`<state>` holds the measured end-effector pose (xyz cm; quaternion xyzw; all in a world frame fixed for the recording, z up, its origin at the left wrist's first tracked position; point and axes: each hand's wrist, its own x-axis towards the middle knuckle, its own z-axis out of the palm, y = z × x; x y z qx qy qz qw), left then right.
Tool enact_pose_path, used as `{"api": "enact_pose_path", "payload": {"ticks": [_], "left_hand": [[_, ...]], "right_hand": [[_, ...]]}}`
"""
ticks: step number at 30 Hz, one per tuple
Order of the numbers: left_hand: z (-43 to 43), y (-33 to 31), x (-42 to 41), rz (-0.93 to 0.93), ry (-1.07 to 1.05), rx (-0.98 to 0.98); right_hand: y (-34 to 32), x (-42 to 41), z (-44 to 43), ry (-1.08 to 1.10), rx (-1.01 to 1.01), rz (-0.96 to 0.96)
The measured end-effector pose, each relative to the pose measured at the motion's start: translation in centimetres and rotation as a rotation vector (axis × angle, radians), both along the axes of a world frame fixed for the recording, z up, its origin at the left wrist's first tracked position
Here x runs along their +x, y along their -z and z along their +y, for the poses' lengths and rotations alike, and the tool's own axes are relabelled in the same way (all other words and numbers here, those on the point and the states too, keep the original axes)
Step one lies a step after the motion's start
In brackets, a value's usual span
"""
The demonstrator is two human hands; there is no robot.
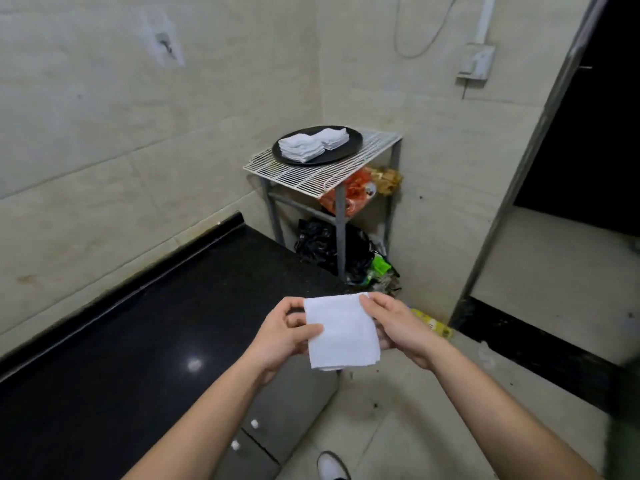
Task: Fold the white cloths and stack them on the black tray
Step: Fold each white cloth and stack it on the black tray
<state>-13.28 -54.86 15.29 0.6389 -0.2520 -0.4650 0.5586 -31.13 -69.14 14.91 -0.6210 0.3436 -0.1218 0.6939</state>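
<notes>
1. No brand, label or writing can be read anywhere in the frame; the packets under the rack are too blurred to make out.
2. At lower centre you hold a folded white cloth (341, 331) in the air, past the edge of the black counter (145, 341).
3. Your left hand (285, 336) pinches the cloth's left edge, thumb on top and fingers curled behind.
4. Your right hand (398, 325) grips the cloth's upper right corner, thumb on the front face.
5. Above centre, the black tray (349, 147) sits on a white wire rack (311, 174) in the corner of the tiled walls.
6. The tray holds two piles of folded white cloths (311, 143), side by side and touching.
7. Below the rack's top, an orange bag (353, 192) lies on a lower level, and a black bag (317, 242) sits beneath it.
</notes>
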Motion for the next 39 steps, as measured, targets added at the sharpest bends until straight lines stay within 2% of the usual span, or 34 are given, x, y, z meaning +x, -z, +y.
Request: {"api": "enact_pose_path", "payload": {"ticks": [9, 12, 19, 30, 34, 39], "left_hand": [[-18.2, 0.3, 3.8, -0.017, 0.016, -0.116], [-23.8, -1.2, 5.3, -0.033, 0.011, -0.137], [-33.8, -6.2, 10.0, -0.061, -0.063, -0.198], [-46.3, -7.5, 17.3, -0.116, -0.386, -0.12], [-52.4, -7.8, 19.2, -0.084, -0.531, -0.081], [-58.7, -8.6, 22.0, -0.058, -0.667, -0.018]], "right_hand": [[-1.2, 2.3, -18.4, -0.082, -0.032, 0.052], [-3.3, 4.4, -24.0, -0.07, -0.049, 0.084], [-8.0, 9.8, -35.0, -0.118, -0.097, 0.005], [-6.9, 22.0, -51.8, -0.311, -0.059, -0.08], [-7.5, 26.7, -59.1, -0.438, -0.092, -0.073], [-8.3, 31.8, -66.0, -0.475, -0.084, -0.048]]}}
